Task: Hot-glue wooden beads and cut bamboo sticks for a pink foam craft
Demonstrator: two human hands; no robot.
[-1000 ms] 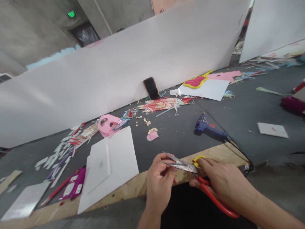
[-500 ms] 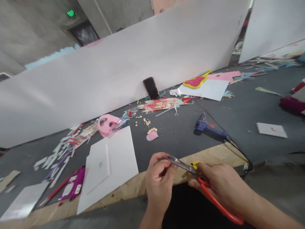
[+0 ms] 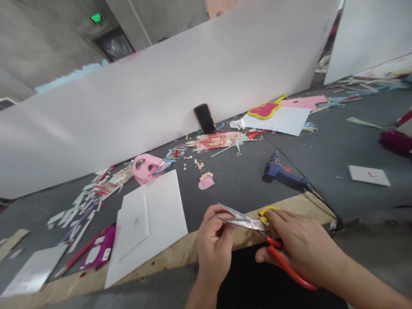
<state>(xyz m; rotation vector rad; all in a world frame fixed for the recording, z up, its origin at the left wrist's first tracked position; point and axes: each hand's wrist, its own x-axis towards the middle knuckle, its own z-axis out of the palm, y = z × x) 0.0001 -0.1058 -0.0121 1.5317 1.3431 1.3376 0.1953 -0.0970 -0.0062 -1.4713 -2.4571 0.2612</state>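
My right hand [image 3: 294,240] is closed round a pair of scissors [image 3: 246,222] with one red and one yellow handle. Their blades stand apart and point left, with the tips at the fingers of my left hand [image 3: 215,240]. That hand is pinched; whatever sits between its fingertips is too small or hidden to name. Beyond the hands on the dark table lies a small pink rounded piece [image 3: 206,183] edged with tiny pale beads. More loose pale beads [image 3: 198,164] are scattered behind it.
A blue glue gun [image 3: 285,175] lies right, its cord running over the front edge. White sheets [image 3: 174,206] and a purple packet [image 3: 102,246] lie left. A phone [image 3: 205,119] leans on the white partition [image 3: 154,90], behind wrapped sticks [image 3: 215,141]. Pink cutouts [image 3: 144,166] lie nearby.
The scissor blades have opened from nearly closed, and my right hand's fingers have spread the handles. My left hand stays pinched in nearly the same place.
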